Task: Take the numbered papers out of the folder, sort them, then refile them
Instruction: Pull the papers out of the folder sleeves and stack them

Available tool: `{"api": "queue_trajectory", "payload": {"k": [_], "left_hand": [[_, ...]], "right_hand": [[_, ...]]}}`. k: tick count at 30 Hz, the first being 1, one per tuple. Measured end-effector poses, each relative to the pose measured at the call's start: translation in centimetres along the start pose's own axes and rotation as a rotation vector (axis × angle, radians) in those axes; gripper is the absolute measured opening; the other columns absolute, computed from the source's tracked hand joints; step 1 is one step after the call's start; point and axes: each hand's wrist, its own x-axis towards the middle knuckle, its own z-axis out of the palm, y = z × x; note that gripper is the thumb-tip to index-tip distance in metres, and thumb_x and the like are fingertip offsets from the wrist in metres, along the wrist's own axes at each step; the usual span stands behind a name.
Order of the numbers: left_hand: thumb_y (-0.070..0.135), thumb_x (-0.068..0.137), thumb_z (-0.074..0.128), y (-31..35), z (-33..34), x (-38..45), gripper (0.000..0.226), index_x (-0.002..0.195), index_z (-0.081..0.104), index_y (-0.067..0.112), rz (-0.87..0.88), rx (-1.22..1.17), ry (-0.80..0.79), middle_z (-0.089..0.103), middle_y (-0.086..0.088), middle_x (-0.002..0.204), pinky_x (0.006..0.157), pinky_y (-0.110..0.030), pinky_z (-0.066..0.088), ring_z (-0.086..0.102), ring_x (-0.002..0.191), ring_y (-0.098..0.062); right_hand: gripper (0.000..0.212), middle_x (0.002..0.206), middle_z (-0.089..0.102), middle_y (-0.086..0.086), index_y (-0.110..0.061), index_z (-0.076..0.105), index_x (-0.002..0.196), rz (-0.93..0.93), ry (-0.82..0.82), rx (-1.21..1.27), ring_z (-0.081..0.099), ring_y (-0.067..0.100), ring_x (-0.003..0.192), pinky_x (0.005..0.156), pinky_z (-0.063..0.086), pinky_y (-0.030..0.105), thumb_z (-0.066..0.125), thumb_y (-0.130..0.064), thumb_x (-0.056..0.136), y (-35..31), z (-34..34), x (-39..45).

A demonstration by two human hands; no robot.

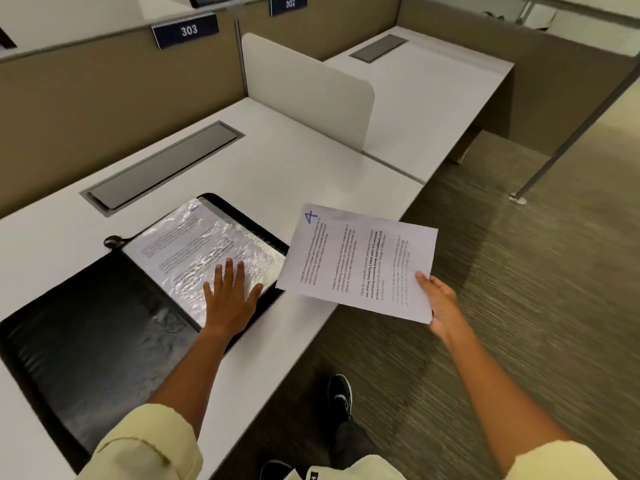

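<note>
A black folder (86, 341) lies open on the white desk (294, 161). Its right side shows a glossy plastic sleeve (194, 244) with a printed page inside. My left hand (228, 299) rests flat on the lower part of that sleeve, fingers spread. My right hand (438, 303) pinches the lower right corner of a loose printed sheet (360, 265), held in the air past the desk's right edge. That sheet carries a blue handwritten 4 at its top left corner.
A grey cable hatch (162, 168) is set into the desk behind the folder. A white divider panel (304, 88) separates this desk from the neighbouring one (426, 95). Brown partitions carry plates 303 (187, 29) and 302 (289, 3). Carpet and my shoe (341, 393) lie below.
</note>
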Motion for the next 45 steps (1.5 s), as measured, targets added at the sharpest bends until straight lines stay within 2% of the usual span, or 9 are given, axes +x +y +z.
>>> {"api": "queue_trajectory", "payload": {"k": [7, 13, 20, 26, 30, 33, 38, 42, 45], "left_hand": [[0.063, 0.098, 0.021, 1.0, -0.1, 2.5, 0.075, 0.157, -0.001, 0.022, -0.056, 0.005, 0.039, -0.014, -0.002, 0.163, 0.119, -0.051, -0.008, -0.015, 0.150, -0.022], [0.075, 0.078, -0.005, 1.9, -0.3, 5.4, 0.095, 0.157, 0.000, 0.022, -0.129, 0.021, 0.085, -0.014, -0.002, 0.163, 0.119, -0.050, -0.007, -0.014, 0.150, -0.023], [0.077, 0.076, -0.006, 3.4, 0.2, 8.2, 0.098, 0.157, 0.000, 0.022, -0.249, 0.008, 0.117, -0.012, -0.003, 0.164, 0.119, -0.051, -0.005, -0.012, 0.151, -0.024], [0.078, 0.076, -0.002, 3.9, 1.4, 8.9, 0.099, 0.157, 0.002, 0.021, -0.355, 0.011, 0.105, -0.014, -0.004, 0.163, 0.119, -0.053, -0.003, -0.012, 0.150, -0.026], [0.080, 0.078, 0.003, 3.6, 2.5, 8.5, 0.098, 0.157, 0.001, 0.021, -0.384, 0.025, 0.088, -0.018, -0.003, 0.163, 0.119, -0.053, -0.006, -0.016, 0.150, -0.025], [0.082, 0.077, 0.002, 3.7, 2.8, 8.4, 0.101, 0.157, -0.002, 0.020, -0.380, 0.019, 0.085, -0.021, -0.002, 0.161, 0.117, -0.051, -0.010, -0.017, 0.149, -0.024], [0.082, 0.074, -0.009, 3.6, 3.1, 8.6, 0.103, 0.155, -0.007, 0.020, -0.382, 0.031, 0.101, -0.024, -0.002, 0.160, 0.116, -0.050, -0.013, -0.021, 0.148, -0.022], [0.078, 0.076, -0.019, 3.6, 3.0, 8.7, 0.102, 0.156, 0.001, 0.019, -0.383, 0.030, 0.125, -0.013, -0.007, 0.163, 0.118, -0.053, -0.004, -0.010, 0.150, -0.027], [0.057, 0.098, 0.009, 3.9, 2.5, 8.7, 0.070, 0.156, 0.020, 0.019, -0.382, -0.018, 0.162, 0.005, -0.009, 0.164, 0.117, -0.057, 0.010, 0.004, 0.151, -0.031]], "right_hand": [[0.016, 0.116, 0.070, 0.013, -0.010, 0.065, 0.109, 0.040, -0.053, 0.058, 0.068, 0.030, 0.108, 0.093, 0.054, 0.057, 0.065, -0.011, 0.094, -0.2, 4.8, 4.3], [0.015, 0.118, 0.069, 0.011, -0.012, 0.065, 0.110, 0.089, -0.101, 0.053, 0.065, 0.029, 0.111, 0.098, 0.052, 0.055, 0.063, -0.009, 0.095, -2.0, 10.4, 9.6], [0.021, 0.117, 0.068, 0.010, -0.010, 0.064, 0.115, 0.115, -0.144, 0.034, 0.065, 0.026, 0.103, 0.089, 0.055, 0.043, 0.063, -0.004, 0.095, -3.9, 16.1, 15.8], [0.026, 0.107, 0.066, 0.007, -0.008, 0.059, 0.119, 0.105, -0.152, -0.035, 0.065, 0.023, 0.091, 0.066, 0.055, 0.036, 0.060, 0.003, 0.096, -4.1, 19.0, 19.5], [0.028, 0.119, 0.067, 0.015, -0.005, 0.062, 0.120, 0.074, -0.125, -0.139, 0.066, 0.032, 0.103, 0.088, 0.057, 0.051, 0.063, 0.004, 0.093, -3.0, 19.9, 21.7], [0.023, 0.120, 0.068, 0.015, -0.009, 0.063, 0.111, 0.065, -0.109, -0.206, 0.067, 0.032, 0.104, 0.093, 0.055, 0.053, 0.066, 0.003, 0.091, -2.6, 20.1, 22.7], [0.003, 0.108, 0.068, 0.013, -0.011, 0.063, 0.097, 0.086, -0.097, -0.266, 0.069, 0.032, 0.098, 0.081, 0.059, 0.045, 0.065, -0.009, 0.095, -2.8, 19.8, 22.6], [0.019, 0.101, 0.069, 0.012, -0.008, 0.063, 0.104, 0.057, -0.035, -0.388, 0.073, 0.027, 0.083, 0.075, 0.061, 0.041, 0.054, -0.025, 0.103, -2.9, 19.2, 22.4], [0.024, 0.093, 0.068, 0.007, -0.010, 0.061, 0.102, -0.021, 0.015, -0.513, 0.073, 0.023, 0.071, 0.071, 0.062, 0.039, 0.047, -0.030, 0.105, -2.5, 18.5, 22.1]]}}
